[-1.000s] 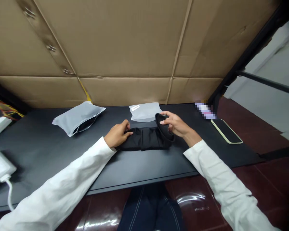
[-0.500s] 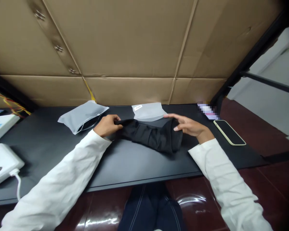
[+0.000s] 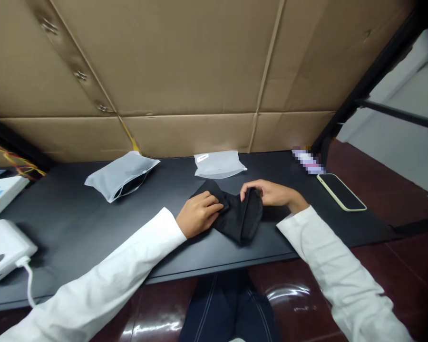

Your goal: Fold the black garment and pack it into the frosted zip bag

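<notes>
A black cloth piece [image 3: 231, 223], bunched and partly folded, is held between both hands above the dark table, near its front edge. My left hand [image 3: 199, 213] grips its left part with curled fingers. At the cloth's right end, my right hand [image 3: 269, 192] holds the wide, open-looking rim, fingers over it and the thumb mostly hidden. Whether the cloth is a sleeve or another garment I cannot tell. Behind it lies a flat frosted pouch [image 3: 219, 165] with a small white label. Further left, a fuller frosted zip pouch [image 3: 123, 175] gapes toward me.
On the right lie a phone [image 3: 341, 192] with a pale edge and a blurred-out item [image 3: 308, 161]. A white device [image 3: 7, 249] with a cable stands at left, near a white box [image 3: 3, 192]. Cardboard [image 3: 185, 57] walls off the table's [image 3: 135, 228] back.
My left hand has moved right and toward me, and the cloth, stretched out before, is now shorter and folded over. My right hand has shifted slightly left and lower.
</notes>
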A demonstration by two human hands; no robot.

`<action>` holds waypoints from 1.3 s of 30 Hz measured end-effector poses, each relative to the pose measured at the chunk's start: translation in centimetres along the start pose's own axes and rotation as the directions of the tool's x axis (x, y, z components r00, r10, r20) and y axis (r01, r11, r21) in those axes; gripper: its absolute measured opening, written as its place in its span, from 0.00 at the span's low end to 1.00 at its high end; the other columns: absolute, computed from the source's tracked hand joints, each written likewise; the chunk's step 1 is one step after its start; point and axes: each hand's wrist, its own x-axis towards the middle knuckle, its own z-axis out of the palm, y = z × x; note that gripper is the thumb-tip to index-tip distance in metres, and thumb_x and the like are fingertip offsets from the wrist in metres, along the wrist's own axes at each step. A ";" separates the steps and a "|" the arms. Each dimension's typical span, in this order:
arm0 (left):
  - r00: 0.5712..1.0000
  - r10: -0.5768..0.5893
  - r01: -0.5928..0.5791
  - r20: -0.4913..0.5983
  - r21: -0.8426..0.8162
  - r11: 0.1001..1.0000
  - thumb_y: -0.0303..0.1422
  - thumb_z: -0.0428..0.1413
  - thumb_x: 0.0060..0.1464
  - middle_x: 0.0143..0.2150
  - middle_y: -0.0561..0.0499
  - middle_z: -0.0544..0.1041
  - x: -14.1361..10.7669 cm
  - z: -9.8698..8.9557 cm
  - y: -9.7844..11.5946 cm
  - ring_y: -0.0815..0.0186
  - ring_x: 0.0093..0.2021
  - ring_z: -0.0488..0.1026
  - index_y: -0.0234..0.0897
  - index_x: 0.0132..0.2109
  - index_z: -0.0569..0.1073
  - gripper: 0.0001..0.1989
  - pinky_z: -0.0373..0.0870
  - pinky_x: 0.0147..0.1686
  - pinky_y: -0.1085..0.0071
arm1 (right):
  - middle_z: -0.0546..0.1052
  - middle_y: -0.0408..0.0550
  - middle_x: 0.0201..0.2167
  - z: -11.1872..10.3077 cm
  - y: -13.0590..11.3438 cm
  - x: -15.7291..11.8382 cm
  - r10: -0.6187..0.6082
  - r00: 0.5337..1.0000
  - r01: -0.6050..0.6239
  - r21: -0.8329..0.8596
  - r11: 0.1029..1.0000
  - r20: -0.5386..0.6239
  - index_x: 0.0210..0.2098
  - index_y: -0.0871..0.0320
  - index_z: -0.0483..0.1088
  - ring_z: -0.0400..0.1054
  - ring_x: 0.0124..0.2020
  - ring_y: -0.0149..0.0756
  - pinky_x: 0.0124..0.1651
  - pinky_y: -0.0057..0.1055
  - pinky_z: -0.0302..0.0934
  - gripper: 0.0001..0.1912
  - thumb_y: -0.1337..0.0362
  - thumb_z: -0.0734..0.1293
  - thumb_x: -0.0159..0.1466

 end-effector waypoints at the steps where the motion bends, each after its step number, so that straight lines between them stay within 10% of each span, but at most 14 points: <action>1: 1.000 -0.020 0.020 0.010 -0.005 1.000 0.27 0.55 0.60 0.37 0.47 0.77 0.0 0.1 0.0 0.64 0.38 0.72 0.37 0.44 0.77 0.08 0.71 0.37 0.69 | 0.76 0.46 0.38 0.0 0.1 0.2 -0.062 0.994 0.055 -0.088 0.995 -0.084 0.39 0.58 0.75 0.71 0.42 0.37 0.49 0.35 0.65 0.11 0.65 0.72 0.56; 6: 0.999 0.018 -0.016 0.030 -0.061 0.998 0.26 0.51 0.63 0.38 0.48 0.78 0.1 0.1 0.0 0.64 0.39 0.73 0.38 0.44 0.78 0.10 0.70 0.37 0.70 | 0.75 0.50 0.45 0.3 0.3 1.1 -0.316 0.904 0.246 -0.256 0.935 -0.289 0.27 0.58 0.75 0.67 0.50 0.43 0.57 0.42 0.59 0.10 0.60 0.77 0.51; 12: 0.986 0.164 -0.163 -0.016 -0.223 0.961 0.21 0.50 0.53 0.25 0.50 0.74 0.0 0.7 0.1 0.66 0.29 0.69 0.37 0.22 0.69 0.14 0.68 0.33 0.69 | 0.77 0.49 0.41 3.2 -0.2 2.6 -0.304 0.827 0.264 -0.151 0.953 -0.472 0.30 0.57 0.75 0.71 0.43 0.39 0.47 0.35 0.65 0.12 0.55 0.75 0.55; 19: 0.950 0.042 0.148 0.308 -0.566 0.811 0.36 0.49 0.62 0.28 0.47 0.75 0.6 -1.4 -0.6 0.64 0.30 0.71 0.38 0.26 0.71 0.16 0.69 0.34 0.68 | 0.78 0.49 0.43 4.2 1.5 4.2 -0.191 0.841 0.104 -0.196 0.975 -0.506 0.40 0.57 0.76 0.72 0.46 0.41 0.53 0.38 0.63 0.15 0.54 0.74 0.57; 23: 0.972 -0.109 0.218 0.208 -0.622 0.752 0.43 0.42 0.67 0.33 0.46 0.74 0.2 -1.7 -0.6 0.62 0.34 0.70 0.36 0.31 0.70 0.22 0.69 0.38 0.66 | 0.78 0.47 0.38 3.8 2.2 4.2 -0.128 0.853 0.055 -0.158 0.986 -0.506 0.37 0.58 0.72 0.73 0.40 0.39 0.46 0.36 0.67 0.18 0.52 0.74 0.56; 29: 0.905 -0.418 0.341 -0.083 -0.445 0.828 0.42 0.61 0.54 0.45 0.45 0.72 0.2 -0.6 -0.6 0.61 0.44 0.71 0.37 0.49 0.68 0.20 0.71 0.45 0.64 | 0.77 0.50 0.48 3.7 1.2 3.8 -0.299 0.859 0.152 -0.351 0.924 -0.415 0.49 0.54 0.71 0.71 0.50 0.41 0.55 0.39 0.63 0.15 0.56 0.69 0.64; 32: 0.923 -0.386 0.353 0.007 -0.418 0.837 0.38 0.59 0.56 0.57 0.41 0.69 0.5 -0.5 -1.2 0.56 0.57 0.68 0.38 0.54 0.68 0.21 0.67 0.56 0.58 | 0.79 0.49 0.43 3.7 0.8 3.7 -0.304 0.878 0.117 -0.449 0.886 -0.371 0.42 0.55 0.74 0.72 0.45 0.40 0.53 0.37 0.63 0.11 0.56 0.66 0.67; 39: 0.845 -0.527 0.479 0.095 -0.574 0.664 0.40 0.60 0.57 0.46 0.44 0.80 0.9 0.2 -2.4 0.59 0.47 0.76 0.36 0.34 0.73 0.11 0.71 0.52 0.60 | 0.78 0.51 0.43 3.5 0.1 3.3 -0.219 0.901 0.030 -0.450 0.893 -0.375 0.44 0.56 0.74 0.72 0.44 0.41 0.49 0.36 0.64 0.24 0.45 0.73 0.56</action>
